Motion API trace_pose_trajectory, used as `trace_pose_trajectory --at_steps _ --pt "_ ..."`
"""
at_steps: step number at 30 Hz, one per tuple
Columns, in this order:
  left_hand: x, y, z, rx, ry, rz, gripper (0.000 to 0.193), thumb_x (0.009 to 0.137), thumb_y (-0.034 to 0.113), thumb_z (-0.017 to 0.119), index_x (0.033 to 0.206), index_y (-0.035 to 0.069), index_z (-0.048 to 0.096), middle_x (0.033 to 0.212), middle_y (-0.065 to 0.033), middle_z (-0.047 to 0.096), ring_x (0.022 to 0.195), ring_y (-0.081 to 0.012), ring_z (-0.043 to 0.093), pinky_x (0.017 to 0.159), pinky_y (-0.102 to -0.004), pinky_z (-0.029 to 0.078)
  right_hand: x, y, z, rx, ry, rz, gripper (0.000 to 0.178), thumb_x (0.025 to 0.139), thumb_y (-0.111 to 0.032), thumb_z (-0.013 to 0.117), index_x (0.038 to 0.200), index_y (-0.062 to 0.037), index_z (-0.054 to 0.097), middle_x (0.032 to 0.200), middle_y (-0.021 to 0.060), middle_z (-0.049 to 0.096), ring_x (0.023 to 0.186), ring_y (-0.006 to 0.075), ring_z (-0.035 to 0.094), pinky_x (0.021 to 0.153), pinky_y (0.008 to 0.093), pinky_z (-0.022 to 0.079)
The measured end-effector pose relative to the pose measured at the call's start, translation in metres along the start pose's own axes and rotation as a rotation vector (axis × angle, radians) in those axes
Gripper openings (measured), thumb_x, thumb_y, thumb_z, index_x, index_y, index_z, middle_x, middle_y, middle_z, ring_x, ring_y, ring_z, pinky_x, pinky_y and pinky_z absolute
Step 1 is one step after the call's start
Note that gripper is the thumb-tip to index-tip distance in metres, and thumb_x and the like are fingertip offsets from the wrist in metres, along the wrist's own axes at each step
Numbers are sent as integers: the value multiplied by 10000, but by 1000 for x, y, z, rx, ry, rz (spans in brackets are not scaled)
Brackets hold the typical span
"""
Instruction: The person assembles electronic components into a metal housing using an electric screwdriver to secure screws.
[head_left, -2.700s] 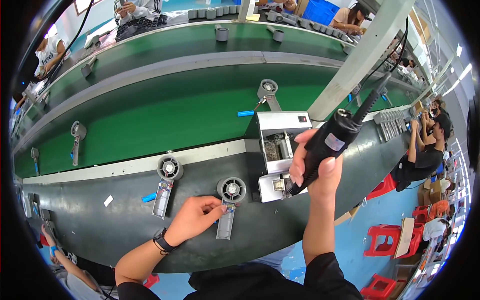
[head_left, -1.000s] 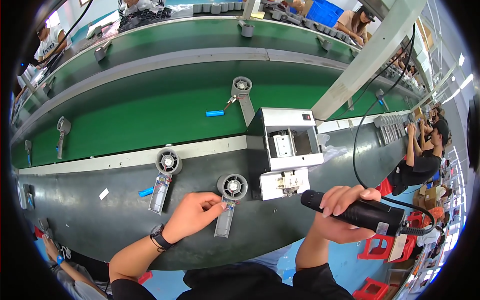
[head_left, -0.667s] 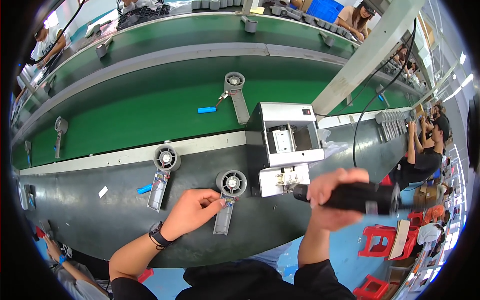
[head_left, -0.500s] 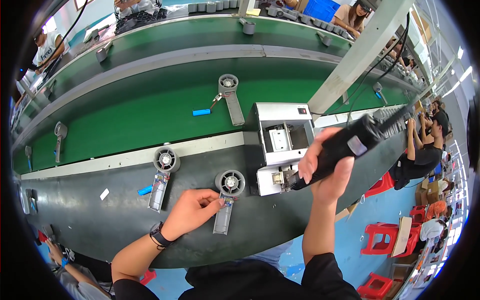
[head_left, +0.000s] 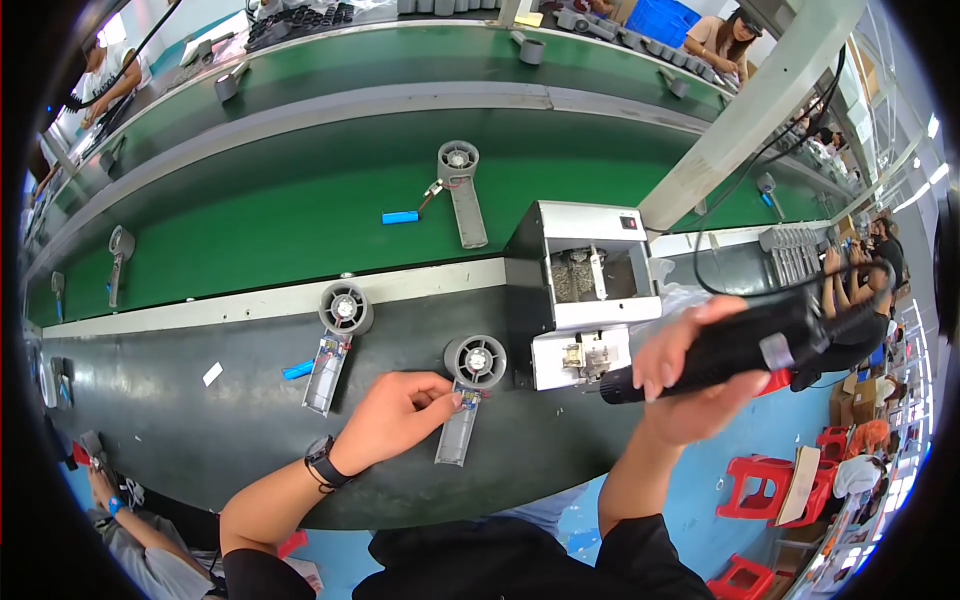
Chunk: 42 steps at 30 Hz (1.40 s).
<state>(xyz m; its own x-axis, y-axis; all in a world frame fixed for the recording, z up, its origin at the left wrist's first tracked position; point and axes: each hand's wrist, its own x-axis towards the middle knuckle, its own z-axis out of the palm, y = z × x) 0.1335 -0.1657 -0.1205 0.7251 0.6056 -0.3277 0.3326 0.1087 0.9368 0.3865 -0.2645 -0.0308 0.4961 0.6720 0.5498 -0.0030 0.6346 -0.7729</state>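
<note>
My left hand pinches a small circuit board in the open handle of a grey handheld fan housing, which lies on the dark worktop with its round fan end away from me. Wrapped in my right hand is a black electric screwdriver, held nearly level. Its tip points left, close to the front block of a screw feeder; whether a screw sits on the bit is too small to tell. Loose screws show inside the feeder's hopper.
Left of my hand lies another fan housing with a blue battery. A further fan rests on the green conveyor behind. A slanted white post and a black cable rise beside the feeder. Co-workers sit along the line.
The screwdriver has drawn back from the feeder's front block and tilted closer to level. Inside the hopper, the light plate has moved, exposing the screws. My left hand stays on the board.
</note>
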Motion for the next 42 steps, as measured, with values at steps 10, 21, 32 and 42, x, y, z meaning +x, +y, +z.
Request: trace_pose_trajectory --at_steps 10,21,32,42 --pt "1 -1 -1 -59 -36 16 194 943 134 652 897 -55 659 724 -13 653 655 -25 526 573 -230 438 -65 26 56 131 36 -175 664 921 -644 529 1178 -43 412 659 60 511 449 157 509 425 278 460" --pt "0 1 -8 87 4 117 175 885 131 675 817 -25 633 614 -63 607 521 -87 480 498 -283 394 -80 47 72 59 101 -115 696 886 -664 564 1143 -44 378 681 65 573 481 185 584 466 317 514" --pt "-2 -3 -6 61 70 169 201 838 172 661 771 -16 633 636 -143 629 541 -297 608 531 -372 454 -80 50 78 56 64 -117 686 881 -646 588 1134 -42 386 678 68 571 467 187 576 462 316 513" --pt "-2 3 -11 85 63 131 197 822 152 647 756 -33 631 628 -165 617 543 -333 599 530 -380 454 -84 57 83 25 -62 -173 705 835 -692 613 1065 -58 408 670 47 518 472 146 526 465 278 465"
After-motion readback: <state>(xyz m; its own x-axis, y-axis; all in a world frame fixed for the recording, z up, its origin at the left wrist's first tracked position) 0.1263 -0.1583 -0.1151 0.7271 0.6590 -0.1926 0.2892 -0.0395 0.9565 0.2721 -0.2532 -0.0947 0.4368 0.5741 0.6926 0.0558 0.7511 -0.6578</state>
